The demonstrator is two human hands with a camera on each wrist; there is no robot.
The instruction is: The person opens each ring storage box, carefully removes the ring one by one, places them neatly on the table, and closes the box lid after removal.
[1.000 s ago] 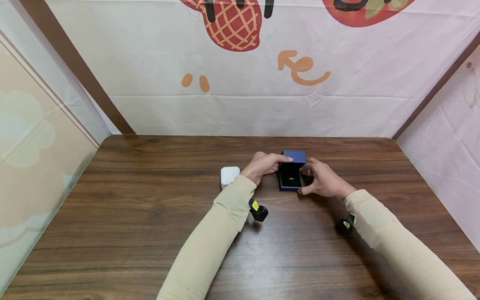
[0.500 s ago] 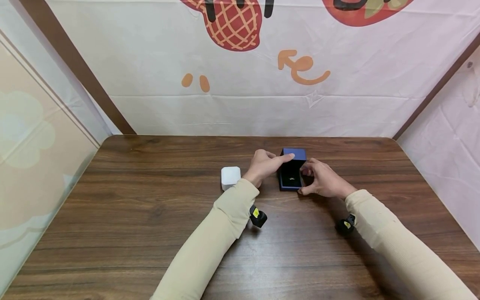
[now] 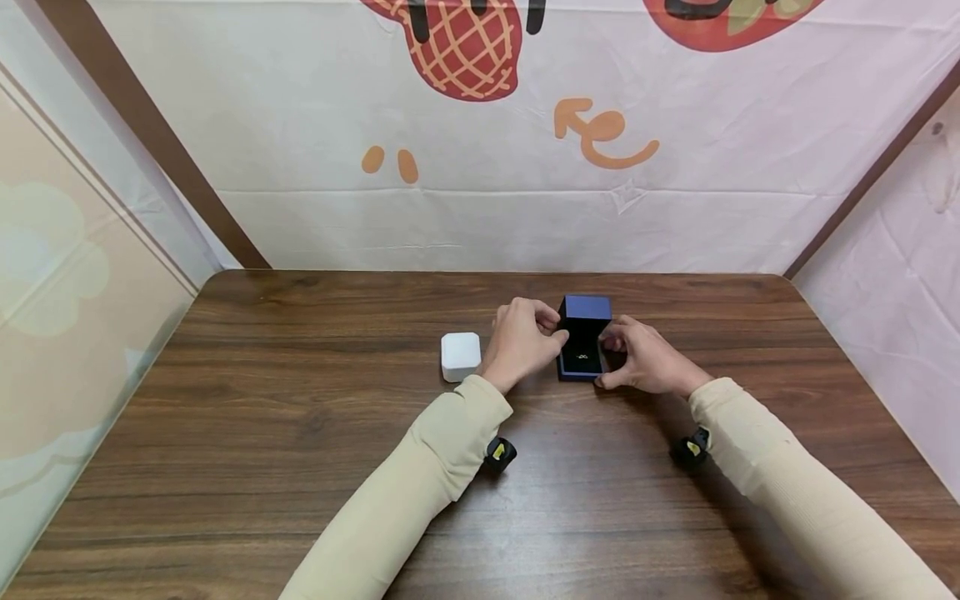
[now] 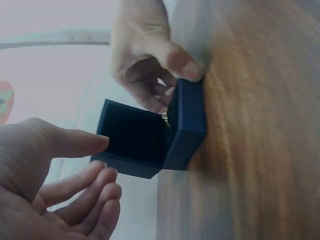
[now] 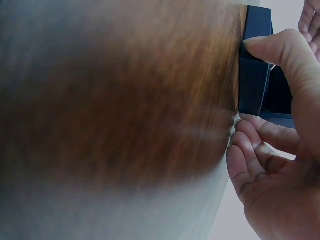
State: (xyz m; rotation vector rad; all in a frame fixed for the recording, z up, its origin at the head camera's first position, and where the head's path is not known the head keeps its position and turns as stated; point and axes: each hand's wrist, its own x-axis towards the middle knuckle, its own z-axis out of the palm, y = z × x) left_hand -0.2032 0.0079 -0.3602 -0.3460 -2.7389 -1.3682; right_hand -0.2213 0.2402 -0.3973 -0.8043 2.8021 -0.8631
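A dark blue ring box (image 3: 587, 307) stands on the table with its lid raised. Inside its black lining sits a small gold ring (image 4: 165, 118). My right hand (image 3: 648, 358) holds the base from the right, thumb at the front corner and fingers farther back along the side. At the lid's left edge is my left hand (image 3: 525, 342), its fingers loosely bent and its thumb apart from them. In the left wrist view, that thumb (image 4: 82, 144) overlaps the lid's edge, with nothing between thumb and fingers.
A small white box (image 3: 461, 354) with rounded corners stands just left of my left hand. The brown wooden table (image 3: 300, 467) ends at a printed white cloth (image 3: 480, 225) behind. Cameras are strapped to both wrists.
My left hand has let go of the lid and drawn back to its left side, thumb off the top. The lid stands a little farther up. The right hand keeps its place.
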